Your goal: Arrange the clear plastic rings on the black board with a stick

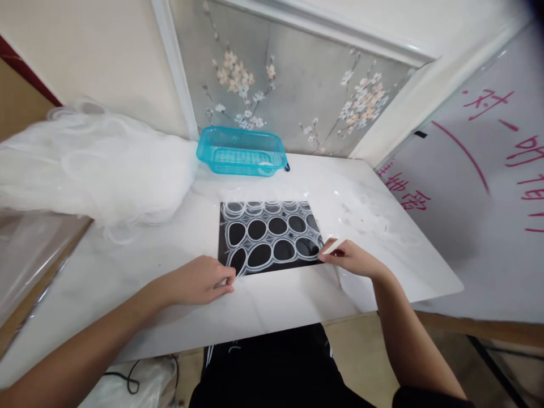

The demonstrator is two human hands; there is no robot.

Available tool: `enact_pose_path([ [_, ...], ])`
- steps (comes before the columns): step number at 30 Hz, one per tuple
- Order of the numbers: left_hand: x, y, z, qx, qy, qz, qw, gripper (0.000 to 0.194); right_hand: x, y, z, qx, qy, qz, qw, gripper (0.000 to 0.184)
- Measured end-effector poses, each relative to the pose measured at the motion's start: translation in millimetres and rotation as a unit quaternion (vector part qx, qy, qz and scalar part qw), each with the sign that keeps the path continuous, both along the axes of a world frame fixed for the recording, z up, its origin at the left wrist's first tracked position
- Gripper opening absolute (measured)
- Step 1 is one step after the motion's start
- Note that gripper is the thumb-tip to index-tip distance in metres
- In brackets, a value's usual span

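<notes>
A black rectangular sheet [257, 230] lies on the white table, with rows of white rings [284, 249] across it. The rings in the far row look doubled and overlapping. At the sheet's near left corner is my left hand [206, 280], its fingers curled in beside the end of a ring; whatever they pinch is too small to make out. My right hand [355, 259] rests at the near right corner, closed around a slim white stick-like piece [334, 246]. Its fingertips touch the sheet's edge by the last ring.
Behind the sheet stands a blue plastic basket [242, 167]. A big heap of white translucent strands [93, 164] covers the table's left side. Clear loose bits [369, 218] lie to the right. A whiteboard [467, 243] with red writing borders the white table [293, 300] on the right.
</notes>
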State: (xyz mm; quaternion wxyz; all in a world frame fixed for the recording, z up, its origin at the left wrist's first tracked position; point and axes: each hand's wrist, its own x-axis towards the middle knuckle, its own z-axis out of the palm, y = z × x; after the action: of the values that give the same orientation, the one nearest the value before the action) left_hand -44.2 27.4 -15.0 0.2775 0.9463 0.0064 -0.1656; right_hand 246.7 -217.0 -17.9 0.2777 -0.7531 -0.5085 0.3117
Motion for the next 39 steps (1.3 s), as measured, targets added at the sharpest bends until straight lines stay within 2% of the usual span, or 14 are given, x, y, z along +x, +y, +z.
enact_pose_path([
  [3,-1,3,6.3,-0.027,-0.008,-0.008,1.000,0.018,0,-10,3.1,0.001,-0.006,-0.002,1.000,0.031],
  [8,-1,5,6.5,-0.031,0.001,-0.015,0.999,0.009,-7,-19,6.8,0.017,-0.034,-0.060,0.997,0.029],
  [19,-2,6,3.8,-0.040,0.010,-0.008,0.999,0.007,-24,-23,-5.5,-0.010,-0.050,-0.035,0.998,0.026],
  [23,0,6,1.2,-0.040,0.017,0.004,0.999,0.013,-24,-30,-8.3,-0.010,-0.043,-0.027,0.999,0.025],
  [27,10,11,4.5,-0.026,0.010,0.061,0.998,0.037,-15,-33,-4.5,0.017,-0.029,-0.042,0.999,0.022],
  [30,26,16,6.5,0.037,-0.004,0.128,0.991,0.053,-6,-18,1.2,0.077,0.019,-0.051,0.996,0.018],
  [32,43,15,3.8,0.100,-0.005,0.143,0.985,0.059,-3,2,3.3,0.100,0.084,-0.052,0.990,0.018],
  [35,72,6,-4.8,0.186,-0.026,0.126,0.974,0.060,-9,42,0.7,0.097,0.184,-0.020,0.978,0.020],
  [39,107,-9,-14.6,0.231,-0.061,0.102,0.966,0.054,-23,86,-11.5,0.102,0.280,0.008,0.954,0.022],
])
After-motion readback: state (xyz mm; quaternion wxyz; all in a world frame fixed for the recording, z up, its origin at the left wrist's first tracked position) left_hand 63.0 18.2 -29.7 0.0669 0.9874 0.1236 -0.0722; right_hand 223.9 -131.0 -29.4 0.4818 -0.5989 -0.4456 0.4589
